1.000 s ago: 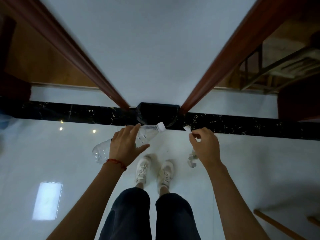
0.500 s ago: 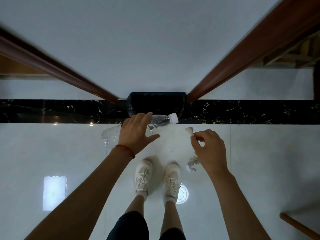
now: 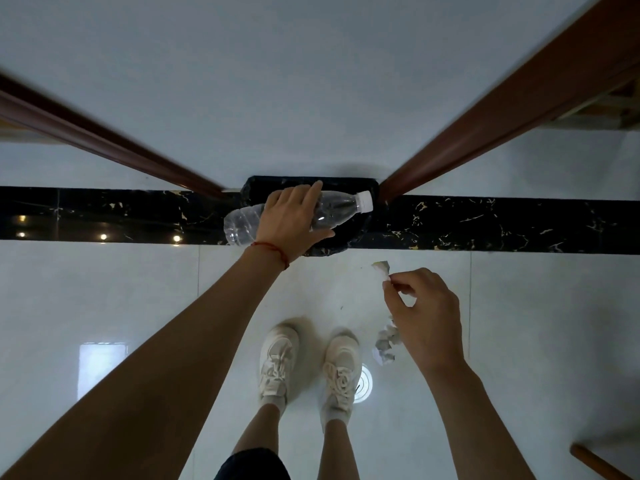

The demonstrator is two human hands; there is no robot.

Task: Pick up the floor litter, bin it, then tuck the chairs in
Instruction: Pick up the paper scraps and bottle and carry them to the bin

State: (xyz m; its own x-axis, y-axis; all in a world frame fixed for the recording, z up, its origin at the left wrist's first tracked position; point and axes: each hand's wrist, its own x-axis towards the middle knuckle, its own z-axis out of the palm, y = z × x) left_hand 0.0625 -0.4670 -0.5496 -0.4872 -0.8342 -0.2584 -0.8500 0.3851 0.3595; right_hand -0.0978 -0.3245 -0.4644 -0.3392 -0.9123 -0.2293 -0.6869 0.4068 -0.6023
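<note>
My left hand grips an empty clear plastic bottle with a white cap, held sideways over the opening of a black-lined bin against the wall. My right hand pinches a small scrap of paper between thumb and fingers, lower and to the right of the bin. More crumpled paper shows under that hand's heel; I cannot tell whether it hangs from the hand or lies on the floor.
My feet in white sneakers stand on a glossy white tiled floor crossed by a black marble strip. Brown door frames flank the white wall on both sides. A wooden leg pokes in at the bottom right.
My left hand has carried the bottle forward from above the white floor to over the bin. My right hand stayed low with its paper scrap. My view has tilted further down.
</note>
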